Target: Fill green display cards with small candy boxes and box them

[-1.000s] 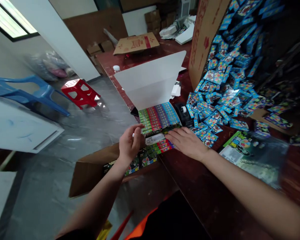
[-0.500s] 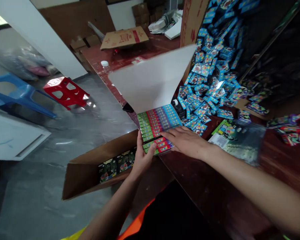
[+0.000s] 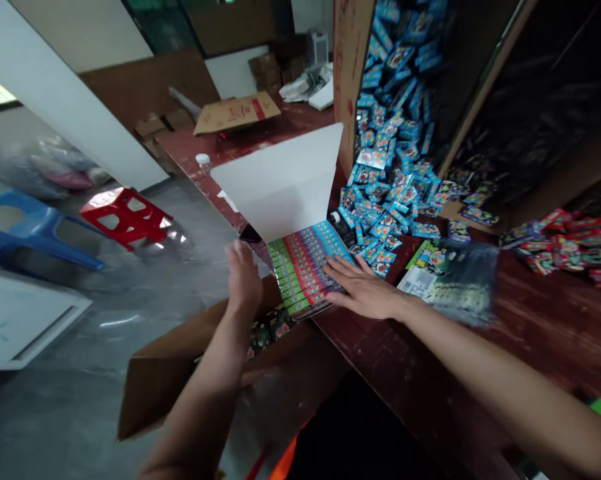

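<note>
At the table edge, my right hand (image 3: 363, 293) lies open, flat on the box (image 3: 305, 270) of colourful packs, while my left hand (image 3: 243, 280) hovers open just beside it.

My right hand (image 3: 363, 291) lay flat on the card rows (image 3: 305, 263); left hand (image 3: 243, 279) hovered at 9 o'clock, fingers loose.

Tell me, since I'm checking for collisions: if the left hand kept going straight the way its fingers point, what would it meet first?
Probably the upright white lid flap of the open box of coloured packs; the left hand points up along the box's left edge, though depth is unclear.
</note>
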Tool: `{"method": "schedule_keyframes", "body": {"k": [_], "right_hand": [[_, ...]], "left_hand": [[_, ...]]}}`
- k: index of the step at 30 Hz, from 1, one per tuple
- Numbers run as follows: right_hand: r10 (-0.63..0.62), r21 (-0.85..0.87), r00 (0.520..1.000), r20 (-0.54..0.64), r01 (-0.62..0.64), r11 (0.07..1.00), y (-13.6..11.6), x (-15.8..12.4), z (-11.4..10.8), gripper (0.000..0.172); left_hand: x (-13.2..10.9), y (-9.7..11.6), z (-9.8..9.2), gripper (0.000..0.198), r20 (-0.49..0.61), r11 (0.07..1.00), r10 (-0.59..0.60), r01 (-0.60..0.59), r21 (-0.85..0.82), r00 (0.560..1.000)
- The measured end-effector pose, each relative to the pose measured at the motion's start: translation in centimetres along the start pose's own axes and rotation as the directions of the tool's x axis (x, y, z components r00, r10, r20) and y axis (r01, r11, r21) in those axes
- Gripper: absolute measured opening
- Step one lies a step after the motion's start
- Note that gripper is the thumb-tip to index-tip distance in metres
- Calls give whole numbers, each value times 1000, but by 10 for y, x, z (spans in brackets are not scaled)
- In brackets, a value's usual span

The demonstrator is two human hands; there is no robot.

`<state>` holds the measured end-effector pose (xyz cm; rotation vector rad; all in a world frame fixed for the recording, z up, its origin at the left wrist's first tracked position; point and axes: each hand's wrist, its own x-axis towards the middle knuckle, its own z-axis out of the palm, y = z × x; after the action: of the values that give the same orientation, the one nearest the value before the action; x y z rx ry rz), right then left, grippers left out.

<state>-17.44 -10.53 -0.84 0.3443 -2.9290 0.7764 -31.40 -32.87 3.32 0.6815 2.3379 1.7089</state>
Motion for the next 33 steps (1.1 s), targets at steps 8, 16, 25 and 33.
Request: {"method": "schedule_keyframes", "body": {"k": [8,16,25,33], "right_hand": [[264,326,744,-613,-67,943,25,-24,-90,62],[-120,-211,990,69,132,968,-7,-27,-68,105],[-127,-92,987,-100,118,989,-34,36,-137,80],[-89,112,992,91,79,991,-31,11,-137,62]], "left_hand": [[54,42,-26,73,243,974,99,-144,176,965],[0,48,-11,74,643,673,178,-569,472,745],[72,105,-32,87,626,977,46,-165,133,778],[38,93,-25,80,778,797,-41,-450,404,626]]}}
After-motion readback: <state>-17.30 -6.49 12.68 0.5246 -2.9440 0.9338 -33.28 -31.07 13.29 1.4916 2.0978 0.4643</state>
